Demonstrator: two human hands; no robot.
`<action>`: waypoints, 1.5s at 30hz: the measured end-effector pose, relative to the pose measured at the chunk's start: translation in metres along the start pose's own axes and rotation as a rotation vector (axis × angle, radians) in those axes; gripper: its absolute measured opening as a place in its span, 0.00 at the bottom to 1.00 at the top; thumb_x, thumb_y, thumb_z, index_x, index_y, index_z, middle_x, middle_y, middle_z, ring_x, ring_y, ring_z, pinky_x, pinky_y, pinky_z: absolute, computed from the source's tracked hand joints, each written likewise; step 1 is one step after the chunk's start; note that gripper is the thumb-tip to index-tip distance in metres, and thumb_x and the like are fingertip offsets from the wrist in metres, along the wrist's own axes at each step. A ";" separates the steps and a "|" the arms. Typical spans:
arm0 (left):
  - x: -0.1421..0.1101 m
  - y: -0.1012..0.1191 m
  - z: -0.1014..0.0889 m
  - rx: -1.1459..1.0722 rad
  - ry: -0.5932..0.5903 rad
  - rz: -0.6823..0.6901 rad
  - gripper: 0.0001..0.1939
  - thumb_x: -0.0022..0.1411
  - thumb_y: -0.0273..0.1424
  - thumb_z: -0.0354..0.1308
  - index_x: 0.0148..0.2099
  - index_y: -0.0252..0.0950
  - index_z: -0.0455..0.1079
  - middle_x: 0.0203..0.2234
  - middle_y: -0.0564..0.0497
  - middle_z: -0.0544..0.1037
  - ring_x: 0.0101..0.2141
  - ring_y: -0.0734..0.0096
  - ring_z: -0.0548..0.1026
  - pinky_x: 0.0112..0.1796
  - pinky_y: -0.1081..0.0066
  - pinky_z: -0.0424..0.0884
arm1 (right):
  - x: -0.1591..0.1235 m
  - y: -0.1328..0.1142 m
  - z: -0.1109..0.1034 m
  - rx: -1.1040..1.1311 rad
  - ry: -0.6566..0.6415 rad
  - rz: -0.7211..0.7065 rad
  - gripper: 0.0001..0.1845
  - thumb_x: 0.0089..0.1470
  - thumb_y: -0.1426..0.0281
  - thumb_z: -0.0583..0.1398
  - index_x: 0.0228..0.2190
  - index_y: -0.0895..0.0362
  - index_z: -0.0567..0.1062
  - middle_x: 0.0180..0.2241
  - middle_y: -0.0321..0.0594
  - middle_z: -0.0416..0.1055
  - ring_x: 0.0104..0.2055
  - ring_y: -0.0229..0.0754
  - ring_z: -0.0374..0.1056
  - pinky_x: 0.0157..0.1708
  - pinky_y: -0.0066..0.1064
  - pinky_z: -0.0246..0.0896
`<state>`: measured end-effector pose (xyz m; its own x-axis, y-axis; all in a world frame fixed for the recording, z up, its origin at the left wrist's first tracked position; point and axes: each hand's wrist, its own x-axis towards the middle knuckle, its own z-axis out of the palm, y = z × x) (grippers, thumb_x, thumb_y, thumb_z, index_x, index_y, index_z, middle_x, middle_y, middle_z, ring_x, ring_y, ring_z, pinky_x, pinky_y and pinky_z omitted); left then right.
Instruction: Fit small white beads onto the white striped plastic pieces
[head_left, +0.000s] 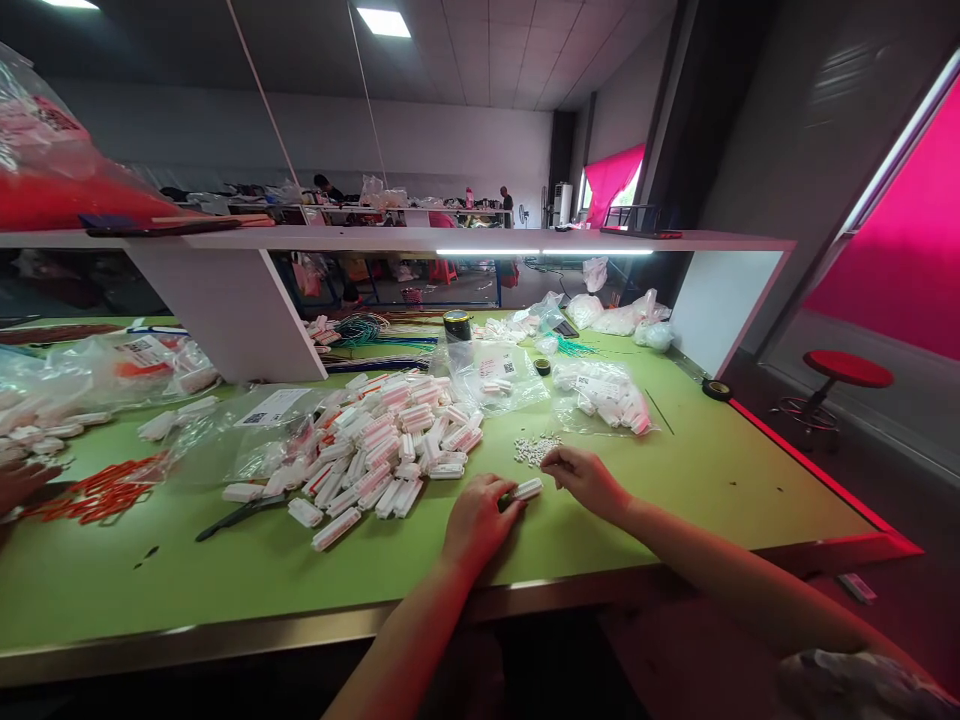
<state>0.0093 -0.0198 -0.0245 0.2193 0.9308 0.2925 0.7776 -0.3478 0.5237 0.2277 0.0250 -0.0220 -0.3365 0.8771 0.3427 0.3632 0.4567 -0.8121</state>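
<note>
My left hand (480, 518) rests low over the green table, its thumb and fingers closed on one end of a small white plastic housing (528, 489). Just right of it, my right hand (589, 482) has its fingertips pressed together at the edge of a heap of tiny white pieces (531, 449). Whatever those fingertips hold, if anything, is too small to make out. To the left of my hands lies a big pile of similar white housings (405, 430), some with pink or orange inside.
A co-worker's hand (22, 487) is at the far left beside orange strips (105, 490). Dark scissors (238, 518) lie near the pile. A clear bag of housings (604, 395), tape rolls (541, 367) and a white shelf (480, 239) stand behind. A red stool (847, 368) is right.
</note>
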 end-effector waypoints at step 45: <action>-0.001 0.004 -0.001 -0.004 -0.021 0.016 0.07 0.63 0.33 0.63 0.41 0.38 0.80 0.36 0.48 0.80 0.40 0.60 0.77 0.43 0.66 0.69 | 0.014 0.042 -0.017 -0.515 0.111 -0.027 0.04 0.60 0.73 0.60 0.33 0.56 0.77 0.36 0.42 0.76 0.39 0.44 0.71 0.42 0.34 0.67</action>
<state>0.0114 -0.0218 -0.0222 0.2441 0.9273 0.2837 0.7715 -0.3629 0.5226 0.2532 0.0590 -0.0428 -0.2681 0.8617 0.4308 0.7452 0.4689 -0.4741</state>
